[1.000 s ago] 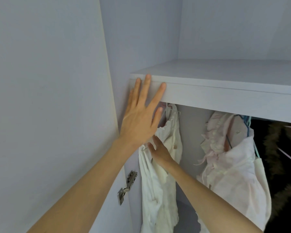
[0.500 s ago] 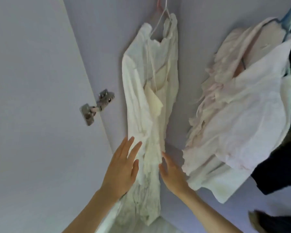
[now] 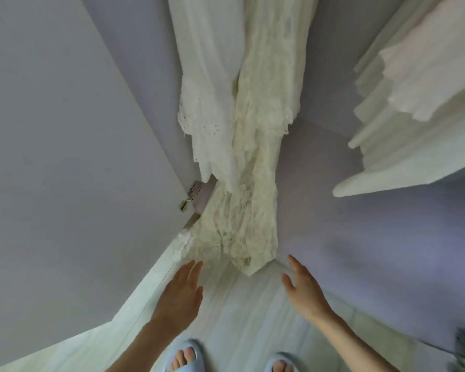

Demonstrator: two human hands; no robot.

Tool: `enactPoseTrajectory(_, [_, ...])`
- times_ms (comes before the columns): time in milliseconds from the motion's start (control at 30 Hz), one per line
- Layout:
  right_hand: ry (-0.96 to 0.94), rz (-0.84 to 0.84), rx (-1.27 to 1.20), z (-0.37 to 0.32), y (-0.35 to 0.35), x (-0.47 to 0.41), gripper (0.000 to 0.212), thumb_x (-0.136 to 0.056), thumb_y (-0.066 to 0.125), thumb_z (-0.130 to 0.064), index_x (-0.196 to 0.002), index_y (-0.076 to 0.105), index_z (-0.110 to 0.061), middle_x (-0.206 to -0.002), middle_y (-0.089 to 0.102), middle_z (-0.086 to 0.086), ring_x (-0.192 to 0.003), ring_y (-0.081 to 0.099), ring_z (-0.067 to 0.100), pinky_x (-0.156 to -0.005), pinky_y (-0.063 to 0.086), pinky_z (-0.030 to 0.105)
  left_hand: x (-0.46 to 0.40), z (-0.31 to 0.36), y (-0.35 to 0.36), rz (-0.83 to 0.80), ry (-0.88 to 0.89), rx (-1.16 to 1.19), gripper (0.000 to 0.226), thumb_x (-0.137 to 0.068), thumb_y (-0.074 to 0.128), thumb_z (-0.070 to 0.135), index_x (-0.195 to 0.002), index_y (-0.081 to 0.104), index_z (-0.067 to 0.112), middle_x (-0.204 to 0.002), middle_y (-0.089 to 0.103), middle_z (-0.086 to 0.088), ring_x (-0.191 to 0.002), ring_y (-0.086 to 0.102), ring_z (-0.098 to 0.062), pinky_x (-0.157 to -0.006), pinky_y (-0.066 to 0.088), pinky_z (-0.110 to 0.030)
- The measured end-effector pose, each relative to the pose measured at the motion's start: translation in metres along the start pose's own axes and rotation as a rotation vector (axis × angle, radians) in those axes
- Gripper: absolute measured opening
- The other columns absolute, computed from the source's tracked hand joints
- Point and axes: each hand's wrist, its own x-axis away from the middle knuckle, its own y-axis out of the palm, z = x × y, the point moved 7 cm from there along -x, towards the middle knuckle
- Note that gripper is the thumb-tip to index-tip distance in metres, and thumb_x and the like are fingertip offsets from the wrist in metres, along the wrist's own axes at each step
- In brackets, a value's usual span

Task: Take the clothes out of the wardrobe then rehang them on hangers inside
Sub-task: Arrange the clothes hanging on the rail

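Note:
A long cream lace dress (image 3: 253, 162) hangs inside the wardrobe, its hem reaching down to the wardrobe floor; its hanger is out of view above. A pale pink-white frilled garment (image 3: 414, 108) hangs to its right. My left hand (image 3: 179, 294) is stretched out with straight fingers just below the dress hem, left of it, not touching the cloth. My right hand (image 3: 302, 287) is held out with loose fingers to the right of the hem, also apart from it. Neither hand holds anything.
The open wardrobe door (image 3: 65, 157) stands at the left, with a metal hinge (image 3: 192, 193) at its inner edge. The grey wardrobe floor (image 3: 373, 251) lies behind the dress. My feet in light blue slippers (image 3: 185, 355) stand on the pale floor.
The view has tipped down from the shelf to the dress hem and my feet. Both hands dropped from the shelf edge and the dress's top to beside the hem.

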Motion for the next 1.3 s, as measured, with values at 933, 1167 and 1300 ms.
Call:
enactPoseTrajectory(933, [0.085,0.250,-1.042,0.045,0.071,-0.185,0.013,-0.086,0.060,-0.001,-0.076,0.066,0.006,-0.073,0.068,0.011,-0.064,0.066,0.017,-0.069,0.058,0.029,-0.206,0.018,0.098,0.352,0.120,0.552,0.011,-0.084,0.062,0.009,-0.074,0.065,0.007,-0.068,0.062,-0.001,-0.061,0.060,-0.019,-0.063,0.053,-0.032])
enactPoseTrajectory(1167, [-0.411,0.487,-1.121,-0.033,-0.033,-0.174,0.027,-0.090,0.056,-0.003,-0.089,0.052,0.024,-0.090,0.059,0.035,-0.085,0.062,0.032,-0.088,0.053,0.036,-0.196,0.075,-0.050,0.802,0.347,0.570,0.007,-0.088,0.059,0.010,-0.083,0.060,0.005,-0.084,0.057,-0.005,-0.070,0.063,-0.019,-0.069,0.052,-0.034])
enactPoseTrajectory(1300, [-0.586,0.593,-1.022,-0.064,-0.074,-0.170,0.033,-0.093,0.054,-0.014,-0.088,0.049,0.018,-0.097,0.055,0.038,-0.076,0.053,0.026,-0.090,0.044,0.051,-0.189,0.101,-0.086,1.012,0.573,0.478,0.017,-0.089,0.053,0.004,-0.103,0.061,-0.001,-0.098,0.050,0.000,-0.083,0.053,-0.007,-0.078,0.045,-0.013])
